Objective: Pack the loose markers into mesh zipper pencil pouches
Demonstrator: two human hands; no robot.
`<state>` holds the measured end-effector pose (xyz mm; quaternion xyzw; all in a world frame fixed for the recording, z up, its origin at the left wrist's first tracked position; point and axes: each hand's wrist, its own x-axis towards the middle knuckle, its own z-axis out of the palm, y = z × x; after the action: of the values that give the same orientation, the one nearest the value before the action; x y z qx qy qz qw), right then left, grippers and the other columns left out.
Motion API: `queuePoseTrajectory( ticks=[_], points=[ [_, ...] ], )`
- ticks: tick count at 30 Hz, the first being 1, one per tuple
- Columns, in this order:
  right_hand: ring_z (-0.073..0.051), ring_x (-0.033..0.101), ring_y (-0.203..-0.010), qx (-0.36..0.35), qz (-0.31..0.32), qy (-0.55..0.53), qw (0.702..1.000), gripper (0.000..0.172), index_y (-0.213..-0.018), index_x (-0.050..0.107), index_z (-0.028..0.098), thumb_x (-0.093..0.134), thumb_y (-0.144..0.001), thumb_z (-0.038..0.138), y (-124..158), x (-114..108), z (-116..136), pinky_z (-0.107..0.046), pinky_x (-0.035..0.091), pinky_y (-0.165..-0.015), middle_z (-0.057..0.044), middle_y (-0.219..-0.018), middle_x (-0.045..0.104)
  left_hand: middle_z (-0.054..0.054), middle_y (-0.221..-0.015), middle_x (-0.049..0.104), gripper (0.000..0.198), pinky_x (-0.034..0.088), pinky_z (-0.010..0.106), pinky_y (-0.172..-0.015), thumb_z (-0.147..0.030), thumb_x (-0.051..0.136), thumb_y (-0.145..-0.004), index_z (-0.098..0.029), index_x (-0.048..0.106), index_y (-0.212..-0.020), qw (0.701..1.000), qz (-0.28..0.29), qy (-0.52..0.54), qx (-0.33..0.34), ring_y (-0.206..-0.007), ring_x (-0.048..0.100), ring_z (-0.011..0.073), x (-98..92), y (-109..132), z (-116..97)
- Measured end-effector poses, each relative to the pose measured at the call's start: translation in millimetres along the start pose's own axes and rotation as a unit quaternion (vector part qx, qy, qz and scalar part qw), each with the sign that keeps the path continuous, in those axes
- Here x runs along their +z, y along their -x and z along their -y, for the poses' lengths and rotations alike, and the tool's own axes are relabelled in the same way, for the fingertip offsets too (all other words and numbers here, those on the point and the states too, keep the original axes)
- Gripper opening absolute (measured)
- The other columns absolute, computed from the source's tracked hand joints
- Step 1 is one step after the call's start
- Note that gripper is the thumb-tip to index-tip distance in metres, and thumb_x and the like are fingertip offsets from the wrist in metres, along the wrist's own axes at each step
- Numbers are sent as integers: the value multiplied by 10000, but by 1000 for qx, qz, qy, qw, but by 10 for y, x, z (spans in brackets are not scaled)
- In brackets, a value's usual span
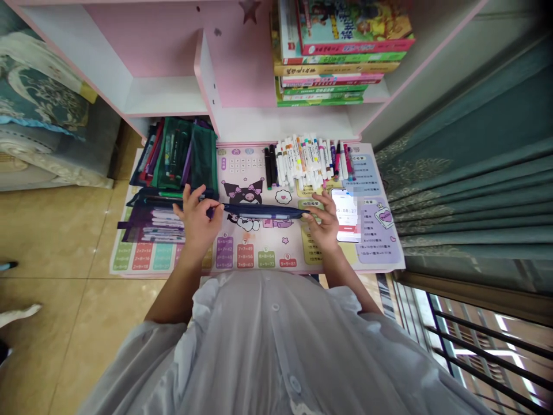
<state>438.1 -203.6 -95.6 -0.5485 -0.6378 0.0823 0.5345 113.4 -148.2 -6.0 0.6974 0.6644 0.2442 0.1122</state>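
A dark blue zip pouch (263,211) is stretched level between my hands above the desk mat, with pale marker shapes showing along its side. My left hand (199,222) pinches its left end between thumb and forefinger, the other fingers spread. At the opposite end, my right hand (322,222) grips the corner the same way. Left of my left hand lies a purple mesh pouch (147,222) with white markers in it. Behind that, a green mesh pouch (175,153) holds dark pens. Loose white markers (302,158) lie in a heap beyond the blue pouch.
A lit phone (345,216) showing a timer lies right of my right hand. The printed desk mat (237,253) covers the desktop. At the back rises a pink and white shelf (168,95) with stacked books (332,69). Teal curtains (466,155) hang at the right.
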Motion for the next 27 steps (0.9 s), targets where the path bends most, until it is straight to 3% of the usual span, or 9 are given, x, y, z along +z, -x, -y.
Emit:
queuePoseTrajectory(
  ticks=[5,9,15,20,23,27],
  points=[
    [-299,439,-1424,1,32,2,999,105,-977,723,302,705,-877,329,-26,-48,31,-636,354,-1175,-18,-1338,617,95,-1533,461,312,105,725,-1167,-404,716,-804,-273,715,-1087,991,75,-62,93,-1523,203,401,4,-46,7],
    [-306,437,-1427,0,57,25,998,129,-956,722,286,717,-863,375,-46,-54,60,-626,384,-1161,-43,-1306,636,71,-1504,505,211,91,750,-1163,-340,701,-828,-293,749,-1027,983,107,-76,126,-1515,232,401,52,-72,6],
    [-304,481,-1396,15,41,23,999,134,-887,709,254,689,-880,387,-67,-27,126,-615,434,-1123,-72,-1230,679,64,-1421,593,80,140,754,-1148,-325,720,-823,-260,759,-851,987,89,-37,130,-1489,306,396,32,-47,17],
    [-310,522,-1355,20,52,-1,998,156,-853,702,250,691,-880,403,-156,33,288,-620,439,-1110,-80,-1209,696,76,-1401,613,137,182,743,-1135,-363,746,-805,-229,718,-815,992,57,14,114,-1476,340,381,-192,-44,119],
    [-300,534,-1340,23,71,-31,997,180,-857,701,253,674,-892,427,-258,213,440,-603,447,-1107,-82,-1200,698,75,-1388,623,175,170,730,-1150,-394,726,-815,-222,694,-800,995,26,39,89,-1465,366,366,-380,-94,284],
    [-296,535,-1329,11,106,-54,993,257,-852,695,256,637,-904,501,-463,651,656,-587,438,-1118,-83,-1195,697,71,-1382,622,216,183,667,-1190,-430,679,-829,-217,671,-797,997,-41,55,46,-1463,371,334,-619,-275,645]
  ],
)
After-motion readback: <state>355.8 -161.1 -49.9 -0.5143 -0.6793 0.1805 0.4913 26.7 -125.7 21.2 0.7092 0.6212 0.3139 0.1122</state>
